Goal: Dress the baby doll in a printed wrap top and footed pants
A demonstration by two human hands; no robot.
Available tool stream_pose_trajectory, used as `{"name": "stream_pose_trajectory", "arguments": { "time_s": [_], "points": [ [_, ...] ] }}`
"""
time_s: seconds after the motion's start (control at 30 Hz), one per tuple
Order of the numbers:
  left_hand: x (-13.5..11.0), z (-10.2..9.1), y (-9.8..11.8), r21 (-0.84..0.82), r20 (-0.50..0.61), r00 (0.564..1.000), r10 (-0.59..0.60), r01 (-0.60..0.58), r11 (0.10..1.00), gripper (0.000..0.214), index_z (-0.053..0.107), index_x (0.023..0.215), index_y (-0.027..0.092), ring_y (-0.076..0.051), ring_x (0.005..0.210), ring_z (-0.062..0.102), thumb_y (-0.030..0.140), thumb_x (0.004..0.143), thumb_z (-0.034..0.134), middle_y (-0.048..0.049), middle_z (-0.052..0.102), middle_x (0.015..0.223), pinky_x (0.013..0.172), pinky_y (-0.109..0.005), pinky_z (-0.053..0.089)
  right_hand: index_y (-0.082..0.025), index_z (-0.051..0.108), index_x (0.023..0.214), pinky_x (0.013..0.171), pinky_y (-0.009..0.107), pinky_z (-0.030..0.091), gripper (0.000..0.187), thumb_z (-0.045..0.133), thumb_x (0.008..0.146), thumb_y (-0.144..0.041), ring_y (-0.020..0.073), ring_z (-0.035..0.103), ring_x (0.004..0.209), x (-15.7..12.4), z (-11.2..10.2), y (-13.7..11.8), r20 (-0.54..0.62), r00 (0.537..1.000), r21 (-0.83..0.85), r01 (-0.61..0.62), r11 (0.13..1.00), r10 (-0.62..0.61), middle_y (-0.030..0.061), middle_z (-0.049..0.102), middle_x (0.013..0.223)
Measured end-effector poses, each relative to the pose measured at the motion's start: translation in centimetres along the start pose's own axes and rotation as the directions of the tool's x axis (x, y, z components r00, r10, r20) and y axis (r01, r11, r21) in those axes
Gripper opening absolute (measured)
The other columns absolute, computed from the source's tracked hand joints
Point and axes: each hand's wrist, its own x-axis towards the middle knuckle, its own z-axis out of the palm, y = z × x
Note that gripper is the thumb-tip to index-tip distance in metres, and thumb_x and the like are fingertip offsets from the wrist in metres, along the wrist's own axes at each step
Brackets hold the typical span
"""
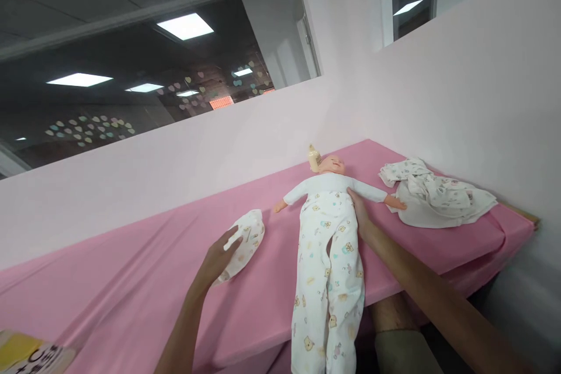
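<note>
A baby doll (333,165) lies on its back on the pink-covered table, arms spread. It wears a white long-sleeved top (329,183) and white printed trousers (326,245), whose legs hang past the table's front edge. My right hand (360,213) grips the doll's side at the waist; part of its fingers is hidden. To the left, a folded white printed cloth (249,239) rests on the table. My left hand (225,252) is over its near side, fingers apart and touching it.
A cream-coloured bottle (314,159) stands beside the doll's head. Rumpled white printed clothes (442,196) lie on the right by the wall. A yellow and white package (33,353) is at the lower left. The pink table cover (144,263) meets a white wall behind, below a window.
</note>
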Motion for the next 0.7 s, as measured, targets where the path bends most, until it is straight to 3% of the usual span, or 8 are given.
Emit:
{"name": "stream_pose_trajectory", "arguments": {
  "time_s": [0.1,0.2,0.33,0.43,0.5,0.57,0.63,0.7],
  "points": [
    [0.0,1.3,-1.5,0.221,0.060,0.998,0.030,-0.043,0.974,0.070,0.039,0.147,0.021,-0.031,0.137,0.041,0.055,0.086,0.046,-0.0067,0.042,0.150,0.111,-0.043,0.037,-0.016,0.067,0.104,0.090,0.037,0.052,0.047,0.059,0.080,-0.055,0.0265,0.066,0.098,0.2,0.0,0.1,-0.028,0.999,0.033,-0.015,0.999,0.016,0.0069,0.074,0.086],
    [0.1,3.5,-2.8,0.428,0.115,0.992,0.051,-0.096,0.899,0.056,0.048,0.141,0.022,-0.031,0.141,0.035,0.045,0.090,0.040,-0.0060,0.042,0.150,0.112,-0.045,0.035,-0.016,0.067,0.102,0.090,0.037,0.051,0.043,0.057,0.082,-0.053,0.0259,0.066,0.097,0.2,0.1,0.1,-0.028,0.999,0.066,-0.036,0.997,0.038,0.0071,0.074,0.088],
    [1.1,4.7,-4.3,0.538,-0.088,0.996,0.024,0.027,0.842,0.051,0.048,0.140,0.021,-0.030,0.138,0.039,0.029,0.094,0.029,-0.0108,0.044,0.149,0.102,-0.049,0.043,-0.016,0.067,0.102,0.089,0.037,0.051,0.043,0.054,0.084,-0.053,0.0260,0.065,0.098,0.2,0.1,0.1,0.000,1.000,0.055,-0.022,0.998,0.022,0.0076,0.073,0.087],
    [2.2,4.3,-4.0,0.533,-0.224,0.974,0.032,0.094,0.841,0.049,0.052,0.135,0.015,-0.031,0.134,0.042,0.020,0.091,0.030,-0.0160,0.049,0.143,0.105,-0.053,0.037,-0.015,0.067,0.101,0.088,0.038,0.051,0.044,0.054,0.084,-0.054,0.0269,0.064,0.098,0.2,0.0,0.1,0.000,1.000,0.009,0.005,1.000,-0.005,0.0084,0.073,0.084],
    [2.5,4.3,-2.5,0.470,-0.306,0.948,0.084,0.073,0.880,0.045,0.057,0.127,0.013,-0.032,0.130,0.046,0.021,0.091,0.032,-0.0176,0.056,0.135,0.109,-0.052,0.032,-0.016,0.067,0.100,0.086,0.038,0.052,0.044,0.054,0.083,-0.054,0.0272,0.065,0.097,0.3,0.0,0.1,-0.025,1.000,-0.040,0.011,0.999,-0.012,0.0084,0.072,0.082],
    [2.2,5.2,0.5,0.302,-0.316,0.939,0.139,-0.040,0.952,0.042,0.062,0.120,0.014,-0.032,0.127,0.049,0.028,0.093,0.033,-0.0169,0.061,0.128,0.110,-0.050,0.032,-0.018,0.066,0.100,0.085,0.038,0.052,0.045,0.052,0.084,-0.057,0.0272,0.065,0.095,0.4,-0.1,0.1,-0.035,0.999,-0.080,0.002,0.997,-0.005,0.0083,0.072,0.083],
    [1.6,6.6,4.6,-0.048,-0.233,0.961,0.149,-0.165,0.985,0.044,0.062,0.119,0.016,-0.029,0.124,0.052,0.042,0.093,0.037,-0.0135,0.061,0.128,0.109,-0.045,0.036,-0.017,0.065,0.104,0.085,0.039,0.052,0.050,0.049,0.084,-0.060,0.0274,0.066,0.095,0.5,-0.1,0.2,-0.006,1.000,-0.093,-0.008,0.996,0.008,0.0090,0.073,0.085],
    [1.3,8.3,9.2,-0.439,-0.029,0.987,0.157,-0.153,0.885,0.052,0.063,0.120,0.019,-0.028,0.120,0.055,0.057,0.092,0.039,-0.0107,0.061,0.130,0.105,-0.043,0.041,-0.013,0.063,0.108,0.085,0.039,0.051,0.056,0.048,0.084,-0.062,0.0277,0.065,0.095,0.6,-0.1,0.3,0.040,0.999,-0.111,-0.006,0.994,0.010,0.0104,0.073,0.086]
  ]
}}
